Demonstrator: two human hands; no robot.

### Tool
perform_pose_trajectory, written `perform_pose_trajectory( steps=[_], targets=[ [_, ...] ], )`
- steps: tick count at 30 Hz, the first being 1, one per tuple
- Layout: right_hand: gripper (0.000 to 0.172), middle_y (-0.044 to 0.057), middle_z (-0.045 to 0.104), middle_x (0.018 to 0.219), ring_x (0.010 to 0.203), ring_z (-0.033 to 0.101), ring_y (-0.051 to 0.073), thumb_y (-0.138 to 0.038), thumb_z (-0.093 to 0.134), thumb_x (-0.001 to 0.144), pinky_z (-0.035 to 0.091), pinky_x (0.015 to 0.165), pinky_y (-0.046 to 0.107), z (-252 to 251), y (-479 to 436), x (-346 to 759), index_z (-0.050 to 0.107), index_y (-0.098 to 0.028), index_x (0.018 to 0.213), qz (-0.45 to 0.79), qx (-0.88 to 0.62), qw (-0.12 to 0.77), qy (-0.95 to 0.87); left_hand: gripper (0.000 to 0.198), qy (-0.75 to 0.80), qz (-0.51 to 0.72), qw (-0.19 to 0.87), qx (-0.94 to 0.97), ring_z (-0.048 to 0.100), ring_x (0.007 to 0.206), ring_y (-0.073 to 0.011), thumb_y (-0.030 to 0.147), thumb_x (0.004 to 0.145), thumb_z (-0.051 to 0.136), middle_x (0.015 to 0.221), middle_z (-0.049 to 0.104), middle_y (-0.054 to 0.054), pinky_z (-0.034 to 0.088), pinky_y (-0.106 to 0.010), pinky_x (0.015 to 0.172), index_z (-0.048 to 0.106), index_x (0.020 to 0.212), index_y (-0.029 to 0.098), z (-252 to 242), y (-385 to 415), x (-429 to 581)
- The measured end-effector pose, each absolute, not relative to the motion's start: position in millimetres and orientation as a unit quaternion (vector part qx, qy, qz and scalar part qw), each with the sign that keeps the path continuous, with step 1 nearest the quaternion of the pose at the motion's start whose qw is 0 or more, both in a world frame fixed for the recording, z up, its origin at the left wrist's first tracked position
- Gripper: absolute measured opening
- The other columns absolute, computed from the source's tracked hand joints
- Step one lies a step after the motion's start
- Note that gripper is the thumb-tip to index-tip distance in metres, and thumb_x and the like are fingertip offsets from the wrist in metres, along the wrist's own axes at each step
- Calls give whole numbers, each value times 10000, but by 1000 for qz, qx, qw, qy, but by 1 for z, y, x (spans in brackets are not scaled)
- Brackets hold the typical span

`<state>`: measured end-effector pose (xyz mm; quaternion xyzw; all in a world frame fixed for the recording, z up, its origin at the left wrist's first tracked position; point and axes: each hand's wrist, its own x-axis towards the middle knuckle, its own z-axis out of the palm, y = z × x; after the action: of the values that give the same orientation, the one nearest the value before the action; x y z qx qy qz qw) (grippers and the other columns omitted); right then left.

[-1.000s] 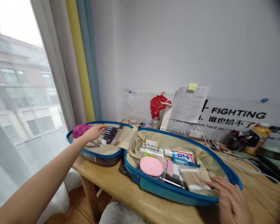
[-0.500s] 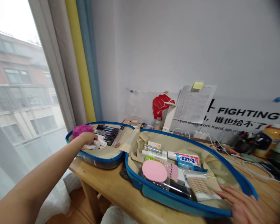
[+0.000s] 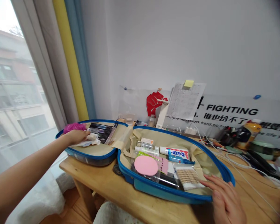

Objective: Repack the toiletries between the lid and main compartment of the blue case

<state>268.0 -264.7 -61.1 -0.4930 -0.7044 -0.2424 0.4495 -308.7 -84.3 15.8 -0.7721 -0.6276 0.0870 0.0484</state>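
An open hard-shell case with a blue rim [image 3: 175, 194] lies on the wooden table, its two halves side by side. My left hand [image 3: 77, 136] rests in the left half on a white packet [image 3: 86, 143], next to a pink bath puff [image 3: 73, 127] and a white tube [image 3: 95, 142]. Whether it grips anything, I cannot tell. Black cosmetic items [image 3: 100, 132] lie just beyond it. My right hand [image 3: 224, 196] lies on the near blue rim with its fingers apart. Close by in the right half are cotton swabs [image 3: 188, 177], a pink oval sponge [image 3: 146, 165] and a toothpaste tube [image 3: 175, 153].
The case sits on a pale wooden table [image 3: 100, 177] whose near edge runs below it. Curtains and a window [image 3: 18, 93] are at the left. To the right lie white cables [image 3: 242, 168], a yellow bottle [image 3: 248, 135] and a pale green container [image 3: 261, 149].
My left hand has come down from above the black items onto the white packet. My right hand stays near the rim, and the whole view has swung slightly.
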Motion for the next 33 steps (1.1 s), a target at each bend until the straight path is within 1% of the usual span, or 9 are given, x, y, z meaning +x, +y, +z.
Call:
perform_pose_trajectory(
  steps=[2,5,7,9,14,19,22,25,33],
  targets=[
    [301,67,672,976,987,606,242,-284,364,920,371,972,457,-62,-265,268,656,-219,884,-234,-499,461,-696,274,-650,57,63,-755,624,815,-205,323,880,410,915,683,-76,453,-302,787,560,1024,144,26,-91,-305],
    [313,69,673,973,999,603,246,-298,365,922,364,982,477,-63,-266,267,666,-225,881,-222,-506,476,-684,391,-652,-9,81,-753,600,988,-218,385,933,289,1105,642,-86,425,-301,884,480,1172,140,45,-98,-283],
    [309,67,676,963,997,603,246,-302,371,920,366,980,480,-64,-266,267,669,-229,883,-215,-509,479,-682,463,-626,-51,82,-774,544,1122,-220,414,948,219,1237,580,-95,381,-292,966,430,1254,137,57,-102,-254],
    [308,65,677,963,1000,602,246,-305,375,918,366,980,479,-64,-266,266,673,-232,885,-211,-509,481,-681,497,-585,-75,68,-805,524,1156,-213,436,951,190,1280,556,-93,367,-281,989,418,1285,147,67,-106,-214],
    [301,63,677,977,1019,598,242,-309,389,913,350,998,481,-62,-268,264,680,-237,883,-198,-508,489,-680,379,-458,-51,3,-887,544,1125,-183,421,929,358,1237,600,-27,377,-249,964,510,1223,236,69,-110,-108],
    [263,57,678,986,1022,595,226,-280,413,902,364,976,452,-60,-269,262,671,-232,882,-204,-504,489,-682,324,-411,15,-46,-911,594,1032,-197,375,904,454,1160,640,-55,436,-275,878,564,1164,215,45,-94,-43],
    [257,51,679,978,1009,597,217,-265,414,899,365,972,444,-60,-269,261,669,-236,883,-207,-499,496,-680,348,-410,40,-56,-910,585,1054,-215,369,900,490,1193,609,-90,450,-353,910,554,1182,176,30,-81,-28],
    [275,54,680,963,1004,602,226,-281,403,901,362,980,463,-59,-269,260,672,-238,871,-199,-511,491,-677,367,-411,49,-62,-908,572,1063,-208,394,903,514,1210,577,-94,464,-433,926,544,1187,164,20,-75,-26],
    [289,52,683,979,1006,611,230,-296,401,897,347,1009,477,-60,-271,260,683,-247,859,-184,-523,492,-671,328,-399,71,-90,-910,579,1031,-197,377,893,545,1168,586,-80,493,-434,896,565,1143,166,6,-70,-33]
  ],
)
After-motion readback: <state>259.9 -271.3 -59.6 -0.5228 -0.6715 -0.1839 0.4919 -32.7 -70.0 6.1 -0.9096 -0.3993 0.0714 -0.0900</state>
